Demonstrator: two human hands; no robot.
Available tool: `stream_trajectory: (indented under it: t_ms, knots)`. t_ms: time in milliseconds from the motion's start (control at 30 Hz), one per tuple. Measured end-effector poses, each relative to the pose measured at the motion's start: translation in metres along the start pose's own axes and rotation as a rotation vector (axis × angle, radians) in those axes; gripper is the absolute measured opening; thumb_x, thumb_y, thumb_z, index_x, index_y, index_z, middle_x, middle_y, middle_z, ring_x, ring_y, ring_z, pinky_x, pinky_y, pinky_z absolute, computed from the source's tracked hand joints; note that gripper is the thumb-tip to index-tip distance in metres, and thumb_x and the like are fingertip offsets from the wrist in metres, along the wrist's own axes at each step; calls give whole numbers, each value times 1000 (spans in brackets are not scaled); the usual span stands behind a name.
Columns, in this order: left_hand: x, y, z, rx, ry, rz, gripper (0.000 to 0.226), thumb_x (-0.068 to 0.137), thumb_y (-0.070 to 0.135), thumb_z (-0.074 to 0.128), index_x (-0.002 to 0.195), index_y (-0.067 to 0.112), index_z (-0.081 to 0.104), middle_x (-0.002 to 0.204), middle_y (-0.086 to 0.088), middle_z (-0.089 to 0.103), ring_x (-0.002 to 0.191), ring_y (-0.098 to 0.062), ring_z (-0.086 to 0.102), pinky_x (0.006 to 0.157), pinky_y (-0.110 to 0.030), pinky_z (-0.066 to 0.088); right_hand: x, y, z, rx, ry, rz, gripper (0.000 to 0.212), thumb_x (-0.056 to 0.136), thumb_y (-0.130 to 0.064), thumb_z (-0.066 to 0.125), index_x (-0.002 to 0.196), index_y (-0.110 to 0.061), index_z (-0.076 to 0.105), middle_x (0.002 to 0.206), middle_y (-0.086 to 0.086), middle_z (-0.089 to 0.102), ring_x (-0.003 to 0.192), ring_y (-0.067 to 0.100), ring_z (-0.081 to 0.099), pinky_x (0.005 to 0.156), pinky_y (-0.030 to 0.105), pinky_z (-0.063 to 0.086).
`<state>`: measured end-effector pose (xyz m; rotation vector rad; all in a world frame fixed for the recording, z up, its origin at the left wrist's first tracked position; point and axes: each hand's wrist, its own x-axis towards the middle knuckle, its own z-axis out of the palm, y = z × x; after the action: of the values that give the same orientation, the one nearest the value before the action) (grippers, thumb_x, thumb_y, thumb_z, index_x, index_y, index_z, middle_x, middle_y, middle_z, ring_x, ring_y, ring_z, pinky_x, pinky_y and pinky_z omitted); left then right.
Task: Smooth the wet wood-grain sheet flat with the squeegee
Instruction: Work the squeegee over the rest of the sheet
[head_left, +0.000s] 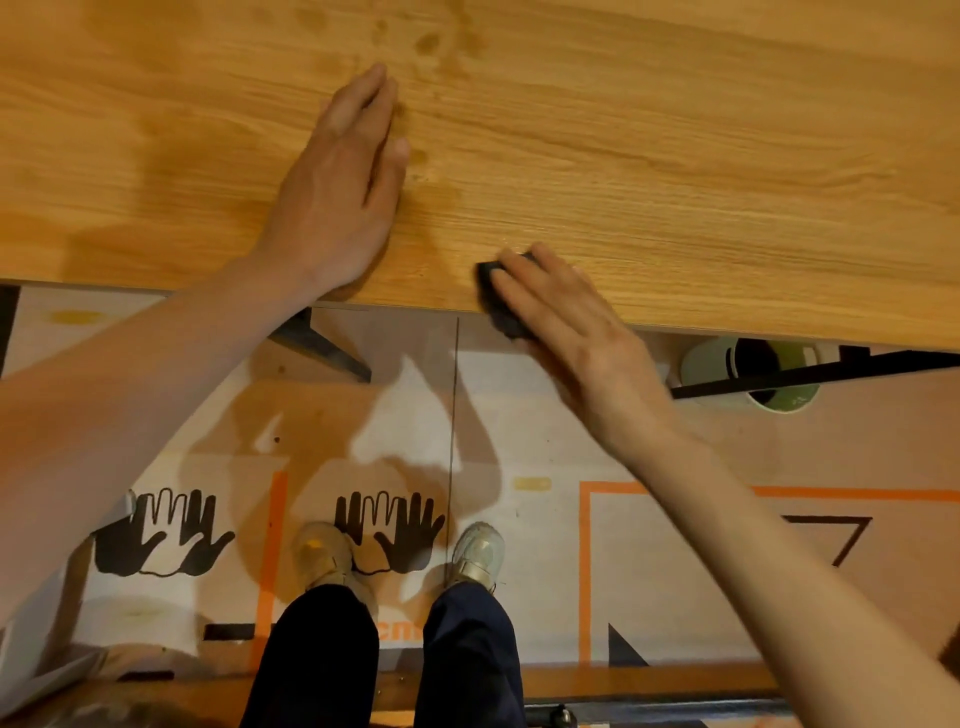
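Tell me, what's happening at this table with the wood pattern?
A person stands at a table, working on a wood-grain sheet with darker wet patches. The left hand lies flat on the sheet, fingers straight, pressing it down. The right hand grips a small dark squeegee at the sheet's near edge. A green cup sits on the paper-covered floor below.

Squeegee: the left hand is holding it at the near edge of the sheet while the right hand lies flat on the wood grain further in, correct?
Not quite: the hands are swapped. The head view shows the right hand holding the squeegee at the near edge of the sheet, while the left hand lies flat on the wood grain further in.
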<state>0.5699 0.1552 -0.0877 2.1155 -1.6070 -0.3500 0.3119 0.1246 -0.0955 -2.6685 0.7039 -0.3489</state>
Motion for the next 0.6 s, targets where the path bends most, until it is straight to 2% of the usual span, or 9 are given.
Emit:
stream_trajectory:
  t_ms: [133,233,300,367,433,533,600]
  knots:
    - [-15,-29,-24,38,-54,38,55,112,36,26,161,13,22,169,-1,16,156,-20,15,126,-32,13,-39,30,-23,-60,83,191,48,101,-17,46,146,-2,35,155,15,29,147,31,20,118,53,20]
    - [-30,-65,-48,73,-31,-3,53,112,34,27,160,13,26,169,-1,19,155,-19,17,122,-25,10,-40,21,-13,-97,145,259,48,102,-11,42,146,4,30,155,19,25,147,33,16,120,52,12]
    - [-38,-90,-61,77,8,-58,53,111,34,29,159,14,29,168,-2,22,154,-22,20,121,-28,12,-32,12,-2,-113,154,213,47,101,-6,41,145,6,30,155,21,25,147,35,15,121,50,9]
    - [-44,-110,-71,98,15,-70,56,109,38,28,159,12,30,167,-5,24,153,-26,23,125,-41,18,-21,3,9,-124,159,142,48,98,2,46,144,6,32,154,20,27,146,36,17,121,50,9]
    - [-48,-123,-73,123,-4,-54,58,108,38,28,158,10,31,166,-7,25,153,-27,23,126,-47,19,-8,-9,19,-125,163,92,53,93,11,51,143,2,36,153,16,30,146,34,20,120,49,10]
    - [-49,-129,-70,116,8,-43,54,109,33,29,157,8,32,166,-8,27,153,-26,23,127,-46,17,12,-32,35,-95,195,33,52,92,14,51,141,-2,42,150,13,35,144,32,25,120,47,13]
    - [-50,-129,-68,103,31,-44,52,110,30,30,157,8,33,165,-7,28,153,-25,23,127,-44,18,27,-50,49,-73,228,-1,44,95,10,48,137,-1,48,147,13,40,142,31,29,120,45,15]
